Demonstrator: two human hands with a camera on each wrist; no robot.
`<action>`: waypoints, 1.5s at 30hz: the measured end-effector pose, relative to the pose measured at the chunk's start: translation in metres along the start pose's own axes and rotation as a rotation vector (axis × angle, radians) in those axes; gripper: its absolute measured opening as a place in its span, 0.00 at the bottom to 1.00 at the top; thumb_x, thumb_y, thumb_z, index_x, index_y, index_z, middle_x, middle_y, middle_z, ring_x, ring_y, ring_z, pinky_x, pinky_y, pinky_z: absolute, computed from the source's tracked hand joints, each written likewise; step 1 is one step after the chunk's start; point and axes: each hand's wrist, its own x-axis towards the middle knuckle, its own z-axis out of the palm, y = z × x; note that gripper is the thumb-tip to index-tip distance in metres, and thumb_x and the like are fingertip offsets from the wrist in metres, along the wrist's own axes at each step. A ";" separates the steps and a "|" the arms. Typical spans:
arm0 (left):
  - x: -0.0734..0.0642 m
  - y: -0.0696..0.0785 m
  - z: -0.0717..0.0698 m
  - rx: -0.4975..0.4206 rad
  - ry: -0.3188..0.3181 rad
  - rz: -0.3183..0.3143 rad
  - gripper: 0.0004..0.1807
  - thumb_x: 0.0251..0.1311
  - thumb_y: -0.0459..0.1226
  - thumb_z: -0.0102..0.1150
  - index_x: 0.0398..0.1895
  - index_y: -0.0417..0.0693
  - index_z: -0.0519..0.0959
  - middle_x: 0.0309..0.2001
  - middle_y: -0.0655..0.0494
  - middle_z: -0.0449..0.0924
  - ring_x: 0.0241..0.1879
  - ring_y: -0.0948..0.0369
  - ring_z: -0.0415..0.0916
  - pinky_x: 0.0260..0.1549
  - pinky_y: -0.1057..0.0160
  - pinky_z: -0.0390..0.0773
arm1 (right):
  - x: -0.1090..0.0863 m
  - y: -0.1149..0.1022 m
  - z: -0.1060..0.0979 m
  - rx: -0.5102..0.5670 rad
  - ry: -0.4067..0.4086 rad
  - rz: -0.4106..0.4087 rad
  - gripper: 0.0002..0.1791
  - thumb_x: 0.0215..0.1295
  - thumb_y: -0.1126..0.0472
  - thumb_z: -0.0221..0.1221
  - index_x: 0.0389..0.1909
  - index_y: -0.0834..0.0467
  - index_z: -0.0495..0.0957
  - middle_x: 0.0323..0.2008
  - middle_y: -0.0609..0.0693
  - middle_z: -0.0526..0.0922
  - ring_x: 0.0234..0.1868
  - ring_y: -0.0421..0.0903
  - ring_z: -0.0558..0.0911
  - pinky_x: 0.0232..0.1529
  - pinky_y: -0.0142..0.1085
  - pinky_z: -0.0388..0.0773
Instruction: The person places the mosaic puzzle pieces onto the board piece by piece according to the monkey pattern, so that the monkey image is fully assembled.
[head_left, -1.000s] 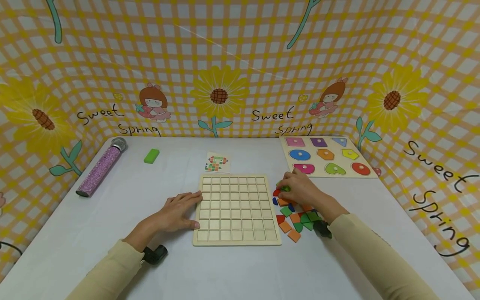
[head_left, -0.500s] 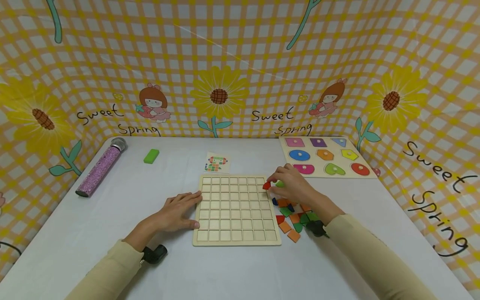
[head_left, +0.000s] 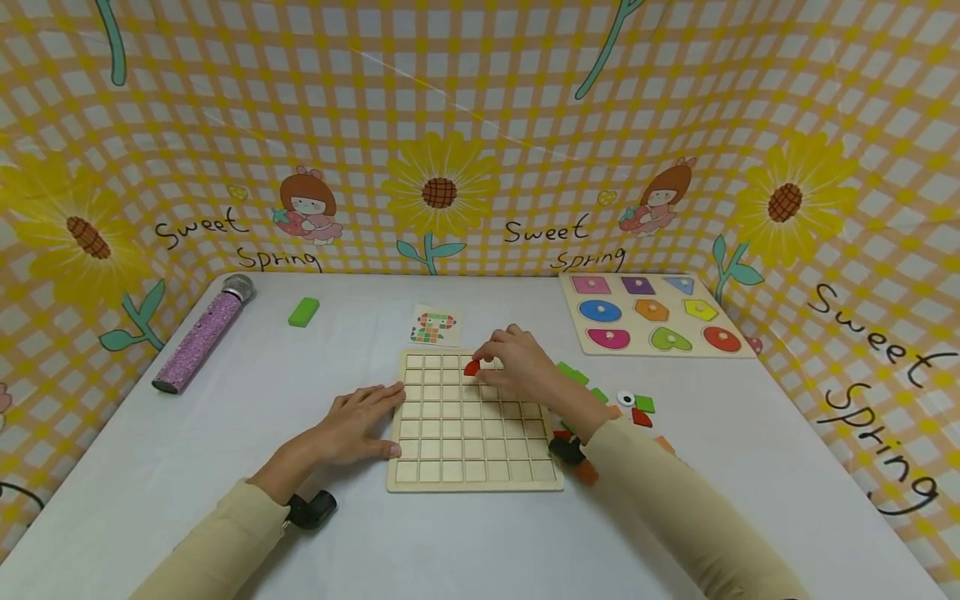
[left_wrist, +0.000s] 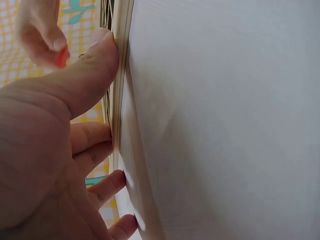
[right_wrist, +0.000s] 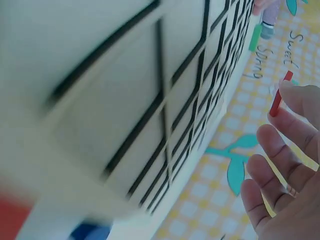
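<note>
A square wooden grid board (head_left: 472, 450) lies in the middle of the white table. My right hand (head_left: 517, 362) is over its far part and pinches a red quarter-round tile (head_left: 472, 367) between thumb and index finger. The same red tile (right_wrist: 281, 93) shows edge-on in the right wrist view, the other fingers loosely bent. At the board's left edge rests my left hand (head_left: 352, 429), thumb and fingers spread against the rim, as the left wrist view also shows. Right of the board lie loose tiles, among them a green tile (head_left: 644, 404), partly hidden by my right arm.
Behind the board lies a small pattern card (head_left: 437, 325). A shape puzzle board (head_left: 660, 313) is at the back right. On the left are a glittery pink microphone (head_left: 204, 335) and a green block (head_left: 303, 312). A patterned cloth (head_left: 480, 108) rises around the table.
My right hand has left the tile pile, taken up the red tile and carried it leftward over the board. The left hand and the board have stayed put.
</note>
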 end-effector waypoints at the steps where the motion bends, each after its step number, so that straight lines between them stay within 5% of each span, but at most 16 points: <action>1: 0.000 0.000 0.000 0.002 0.002 0.000 0.45 0.55 0.51 0.63 0.72 0.45 0.56 0.75 0.51 0.51 0.72 0.45 0.49 0.61 0.39 0.53 | 0.004 -0.003 0.002 0.001 -0.007 0.002 0.12 0.59 0.53 0.64 0.42 0.52 0.84 0.36 0.49 0.81 0.41 0.48 0.73 0.44 0.44 0.70; 19: -0.001 0.000 0.002 0.007 0.029 0.016 0.45 0.54 0.53 0.63 0.72 0.46 0.57 0.74 0.51 0.52 0.72 0.44 0.49 0.61 0.38 0.53 | 0.048 -0.036 0.028 -0.041 -0.193 0.072 0.13 0.60 0.50 0.62 0.41 0.52 0.85 0.36 0.47 0.82 0.38 0.45 0.74 0.40 0.37 0.72; 45: 0.000 0.000 0.001 0.018 0.013 0.009 0.45 0.54 0.52 0.63 0.72 0.45 0.57 0.74 0.51 0.52 0.72 0.45 0.50 0.61 0.38 0.53 | 0.051 -0.035 0.036 -0.105 -0.241 0.051 0.14 0.60 0.49 0.62 0.44 0.51 0.84 0.37 0.46 0.81 0.40 0.44 0.77 0.38 0.37 0.76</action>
